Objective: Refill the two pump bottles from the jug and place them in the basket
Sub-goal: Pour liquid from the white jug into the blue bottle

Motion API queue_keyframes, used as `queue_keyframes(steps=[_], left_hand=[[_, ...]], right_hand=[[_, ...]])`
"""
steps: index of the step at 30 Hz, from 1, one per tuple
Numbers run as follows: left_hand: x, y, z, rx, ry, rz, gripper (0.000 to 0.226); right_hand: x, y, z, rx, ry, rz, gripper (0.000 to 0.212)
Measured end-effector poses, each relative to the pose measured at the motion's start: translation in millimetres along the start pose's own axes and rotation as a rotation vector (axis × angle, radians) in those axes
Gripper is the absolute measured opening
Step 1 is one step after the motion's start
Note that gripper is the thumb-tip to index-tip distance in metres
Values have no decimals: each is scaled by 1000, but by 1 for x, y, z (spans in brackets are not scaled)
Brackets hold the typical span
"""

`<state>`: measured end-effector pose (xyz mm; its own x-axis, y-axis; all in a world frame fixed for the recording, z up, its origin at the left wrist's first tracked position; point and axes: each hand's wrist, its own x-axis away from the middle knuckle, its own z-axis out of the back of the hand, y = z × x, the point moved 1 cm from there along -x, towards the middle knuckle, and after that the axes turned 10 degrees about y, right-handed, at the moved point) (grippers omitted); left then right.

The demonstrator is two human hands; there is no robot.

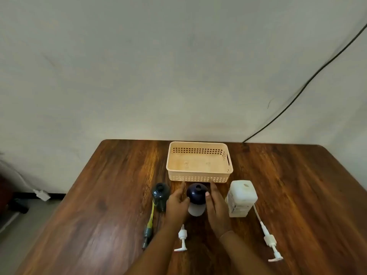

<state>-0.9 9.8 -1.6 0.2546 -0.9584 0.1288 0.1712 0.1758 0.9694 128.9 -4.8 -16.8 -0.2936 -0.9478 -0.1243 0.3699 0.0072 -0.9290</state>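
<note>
Both hands flank the middle bottle [196, 197], a dark-topped, pale-bodied one with its neck uncapped. The left hand [177, 201] and right hand [215, 203] are spread open, thumbs touching its shoulders. Left of it stands a dark green bottle [160, 196]; right, the white jug [241, 198], label unreadable. Three loose pumps lie nearer. One empty basket [199, 178] sits just beyond.

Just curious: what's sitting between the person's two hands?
In the head view, the dark blue bottle, open-topped, stands between the left hand and right hand.
</note>
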Motion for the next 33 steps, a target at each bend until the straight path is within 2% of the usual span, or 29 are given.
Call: queue_keyframes(steps=[11,16,21,33], left_hand=[[-10,-22,-6,-81,-149,8,72],[-9,-22,-7,-50,-137,-12,69],[-4,-19,-8,-26,-127,-34,68],[37,-22,9,-177,-170,-305,69]], right_hand=[[-5,19,-2,50,-111,-133,68],[-6,19,3,85,-116,-75,69],[-7,16,10,113,-90,-24,61],[30,22,43,114,-78,52,64]])
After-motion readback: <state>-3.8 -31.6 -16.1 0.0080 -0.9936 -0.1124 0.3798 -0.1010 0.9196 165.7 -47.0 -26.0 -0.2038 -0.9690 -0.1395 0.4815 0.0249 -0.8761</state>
